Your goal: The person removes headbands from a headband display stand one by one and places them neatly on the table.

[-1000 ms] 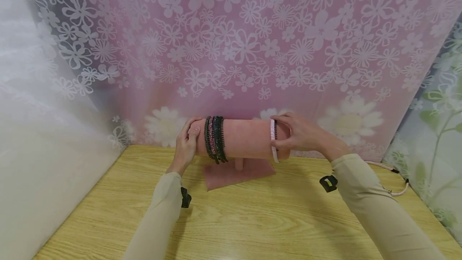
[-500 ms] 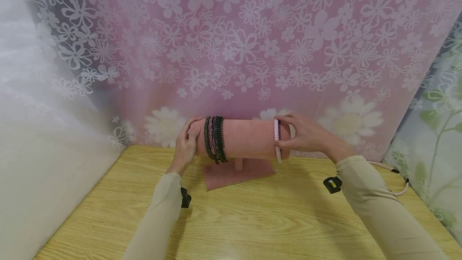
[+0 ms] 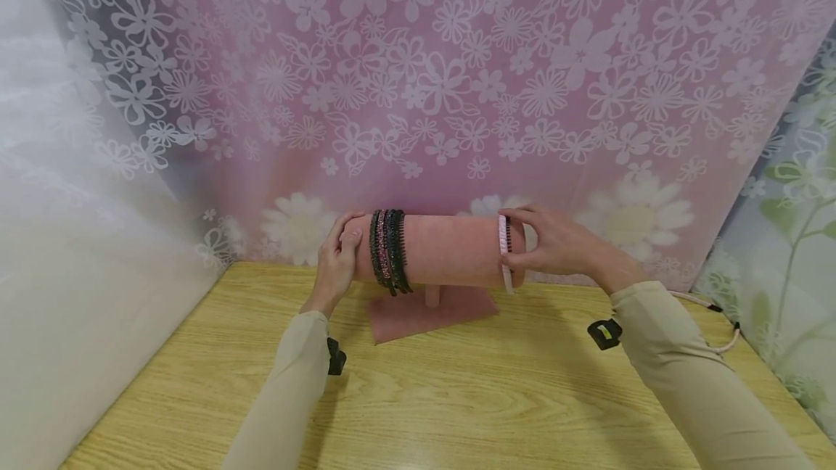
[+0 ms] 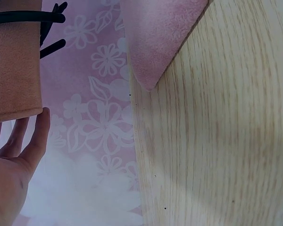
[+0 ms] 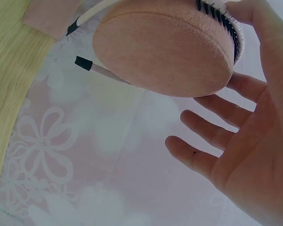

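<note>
A pink plush headband stand lies crosswise as a padded roll on a short post. My left hand holds its left end, thumb in front and fingers behind; they show against the roll's end in the left wrist view. Several dark glittery headbands sit side by side near that hand. Around the right end runs a pale pink headband with black comb teeth. My right hand pinches it between thumb and fingers, while other fingers spread beside the roll's flat end in the right wrist view.
The stand's flat base rests on a wood-grain table. Another pale pink headband with black tips lies at the table's right side, partly hidden by my sleeve. A floral curtain hangs close behind.
My right hand has slid the pale pink headband a little to the right along the roll, toward its end. The left hand and the dark headbands stay put.
</note>
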Motion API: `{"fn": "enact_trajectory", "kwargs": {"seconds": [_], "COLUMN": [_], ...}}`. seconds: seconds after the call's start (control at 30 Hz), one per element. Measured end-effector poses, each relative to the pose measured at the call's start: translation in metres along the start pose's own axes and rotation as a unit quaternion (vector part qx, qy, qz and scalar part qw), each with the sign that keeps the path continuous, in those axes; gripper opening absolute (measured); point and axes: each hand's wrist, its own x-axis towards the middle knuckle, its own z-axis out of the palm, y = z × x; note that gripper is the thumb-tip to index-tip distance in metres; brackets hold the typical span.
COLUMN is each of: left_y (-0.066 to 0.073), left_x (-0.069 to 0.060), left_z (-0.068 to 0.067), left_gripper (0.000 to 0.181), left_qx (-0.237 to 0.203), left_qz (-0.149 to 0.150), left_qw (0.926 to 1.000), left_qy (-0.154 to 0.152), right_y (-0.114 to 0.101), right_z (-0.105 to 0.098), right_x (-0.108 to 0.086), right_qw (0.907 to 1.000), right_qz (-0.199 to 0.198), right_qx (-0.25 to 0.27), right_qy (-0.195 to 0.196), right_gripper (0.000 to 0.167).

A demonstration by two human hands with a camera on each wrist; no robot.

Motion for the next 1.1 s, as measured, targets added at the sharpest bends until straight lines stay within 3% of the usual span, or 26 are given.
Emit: {"fn": "enact_trajectory", "kwargs": {"seconds": [0.27, 0.53, 0.8, 1.1], "left_y": [0.003, 0.037, 0.006, -0.001], "left_x": [0.0, -0.009, 0.0, 0.0], "left_z": [0.0, -0.006, 0.0, 0.0], "left_gripper": [0.04, 0.039, 0.039, 0.042], "left_qx": [-0.001, 0.013, 0.0, 0.005], "left_qz": [-0.004, -0.006, -0.006, 0.012], "left_qw": [1.0, 0.9997, 1.0, 0.9999], "left_qy": [-0.008, -0.017, -0.007, 0.002], "right_y": [0.003, 0.007, 0.012, 0.013], "right_z": [0.0, 0.005, 0.026, 0.049], "right_x": [0.0, -0.004, -0.012, -0.025], "right_qw": [1.0, 0.9987, 0.9936, 0.9749], "right_qz": [-0.002, -0.029, -0.045, -0.088], "right_qx": [0.007, 0.039, 0.084, 0.085], "right_qy": [-0.004, 0.012, 0.061, 0.186], "right_gripper": [0.084, 0.081, 0.077, 0.068]}}
